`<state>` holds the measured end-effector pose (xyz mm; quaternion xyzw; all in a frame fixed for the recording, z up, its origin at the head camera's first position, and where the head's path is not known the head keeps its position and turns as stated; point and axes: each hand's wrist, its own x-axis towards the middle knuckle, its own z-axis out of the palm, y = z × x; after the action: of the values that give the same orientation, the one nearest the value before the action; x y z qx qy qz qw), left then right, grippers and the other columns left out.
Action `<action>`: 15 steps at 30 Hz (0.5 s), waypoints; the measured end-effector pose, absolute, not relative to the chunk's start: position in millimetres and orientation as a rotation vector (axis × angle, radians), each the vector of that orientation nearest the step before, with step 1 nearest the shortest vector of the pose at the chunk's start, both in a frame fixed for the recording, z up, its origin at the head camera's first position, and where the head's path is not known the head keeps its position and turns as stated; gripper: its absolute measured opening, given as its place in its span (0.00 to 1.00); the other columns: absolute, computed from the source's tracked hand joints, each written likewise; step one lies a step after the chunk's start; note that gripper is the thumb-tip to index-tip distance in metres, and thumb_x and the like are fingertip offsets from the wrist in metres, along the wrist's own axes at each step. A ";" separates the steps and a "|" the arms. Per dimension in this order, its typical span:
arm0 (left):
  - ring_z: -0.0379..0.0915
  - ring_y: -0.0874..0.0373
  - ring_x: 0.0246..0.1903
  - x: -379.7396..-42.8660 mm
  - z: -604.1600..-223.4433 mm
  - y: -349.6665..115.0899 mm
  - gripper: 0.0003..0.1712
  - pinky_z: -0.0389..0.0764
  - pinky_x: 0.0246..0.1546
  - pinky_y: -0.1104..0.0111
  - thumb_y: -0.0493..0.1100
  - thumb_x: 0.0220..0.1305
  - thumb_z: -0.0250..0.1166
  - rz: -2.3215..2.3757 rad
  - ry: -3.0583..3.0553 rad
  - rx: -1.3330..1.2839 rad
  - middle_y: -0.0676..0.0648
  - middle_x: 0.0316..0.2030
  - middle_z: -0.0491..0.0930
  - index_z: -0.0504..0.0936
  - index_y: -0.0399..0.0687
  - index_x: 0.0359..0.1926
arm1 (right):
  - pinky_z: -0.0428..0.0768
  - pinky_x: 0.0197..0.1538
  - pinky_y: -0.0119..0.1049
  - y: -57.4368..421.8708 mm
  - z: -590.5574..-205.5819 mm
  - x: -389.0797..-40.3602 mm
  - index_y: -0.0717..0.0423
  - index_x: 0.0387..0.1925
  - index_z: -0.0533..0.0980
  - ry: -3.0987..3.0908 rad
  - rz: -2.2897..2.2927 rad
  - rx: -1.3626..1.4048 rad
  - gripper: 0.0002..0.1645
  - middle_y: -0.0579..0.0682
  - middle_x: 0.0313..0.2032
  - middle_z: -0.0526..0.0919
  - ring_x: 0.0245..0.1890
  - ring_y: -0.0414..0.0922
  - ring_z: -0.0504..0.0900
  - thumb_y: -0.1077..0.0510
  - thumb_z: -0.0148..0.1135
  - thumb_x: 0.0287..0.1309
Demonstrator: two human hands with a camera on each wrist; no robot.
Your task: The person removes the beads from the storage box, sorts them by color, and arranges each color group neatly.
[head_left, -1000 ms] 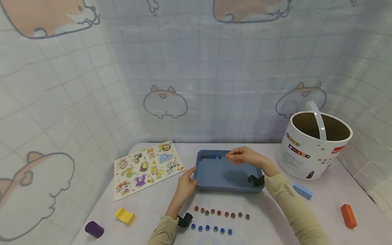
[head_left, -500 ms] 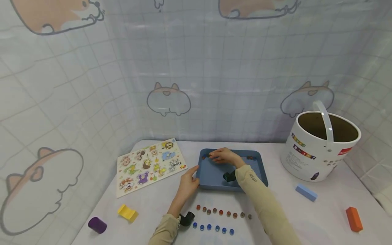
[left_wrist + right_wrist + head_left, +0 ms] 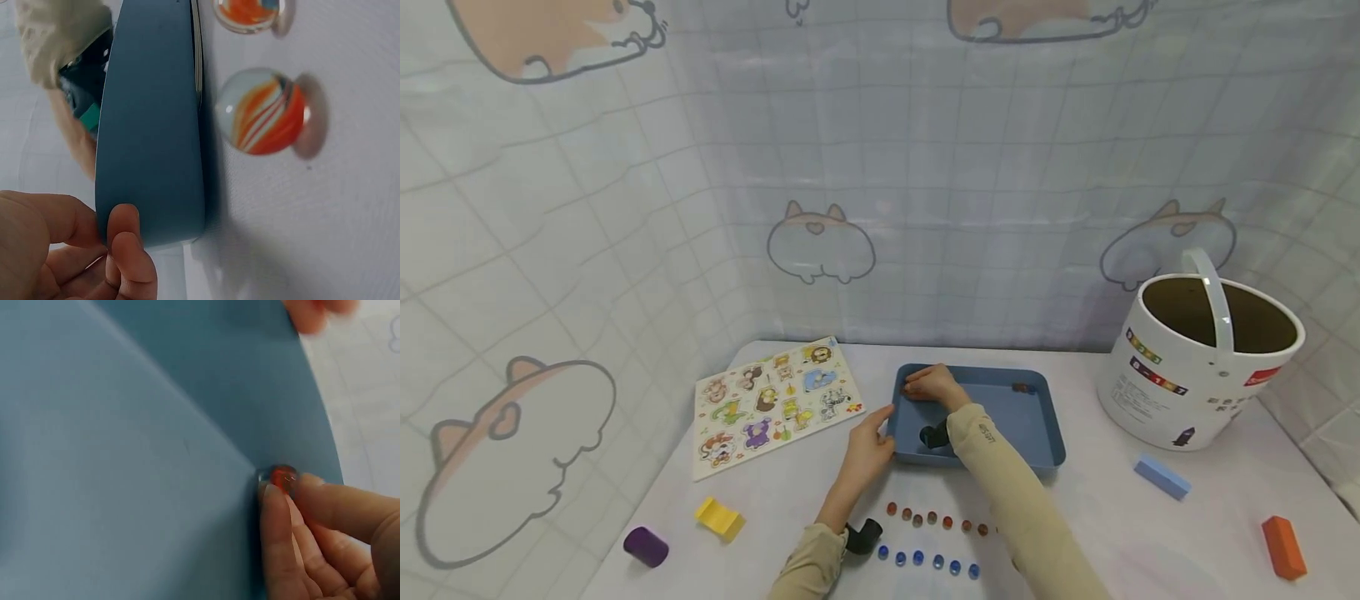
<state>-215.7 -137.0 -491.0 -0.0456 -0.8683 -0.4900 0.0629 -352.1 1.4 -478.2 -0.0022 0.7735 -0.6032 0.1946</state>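
White bucket (image 3: 1191, 400), red label (image 3: 1262, 377), right sleeve (image 3: 1018, 500): lettering too small to read.

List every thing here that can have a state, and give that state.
Tray: uncovered
Left hand: grips tray's edge
Right hand: pinches a marble at tray's far left corner
Table marbles: in two rows
Bucket: upright, lidless, handle raised
Puzzle: flat, face up
Purple cylinder: on its side

Versus 1.0 s ago | right hand (image 3: 934, 385): from right of middle at tray (image 3: 1000, 421) far edge to its far-left corner | far-left marbles: now out of sight in head view | far-right marbles (image 3: 1022, 387): uncovered | right sleeve (image 3: 1018, 500): swung left, covering right end of table's red-and-brown row (image 3: 947, 522)
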 end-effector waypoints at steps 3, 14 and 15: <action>0.68 0.67 0.14 -215.9 -489.3 -136.0 0.33 0.71 0.17 0.76 0.26 0.54 0.55 -1.478 -2.622 -0.139 0.32 0.60 0.73 0.70 0.34 0.65 | 0.85 0.41 0.35 -3.8 -475.2 -348.2 0.67 0.45 0.82 2.254 -1.625 -0.012 0.16 0.62 0.41 0.87 0.36 0.47 0.88 0.69 0.66 0.52; 0.66 0.67 0.12 -216.2 -490.5 -136.7 0.34 0.70 0.16 0.76 0.27 0.54 0.55 -1.481 -2.623 -0.113 0.32 0.57 0.75 0.70 0.35 0.65 | 0.85 0.44 0.38 10.3 -466.8 -349.6 0.61 0.48 0.82 2.267 -1.569 -0.117 0.17 0.59 0.47 0.86 0.41 0.49 0.87 0.62 0.66 0.57; 0.65 0.67 0.12 -216.1 -490.7 -137.1 0.34 0.69 0.16 0.76 0.27 0.54 0.54 -1.478 -2.622 -0.111 0.32 0.57 0.76 0.70 0.35 0.65 | 0.84 0.45 0.38 13.9 -464.6 -350.3 0.61 0.49 0.82 2.260 -1.580 -0.134 0.17 0.59 0.48 0.85 0.43 0.50 0.86 0.61 0.65 0.58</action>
<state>-216.1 -137.1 -490.7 -0.0367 -0.8688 -0.4896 0.0649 -350.3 13.9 -464.6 -0.0476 0.8038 -0.5621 0.1891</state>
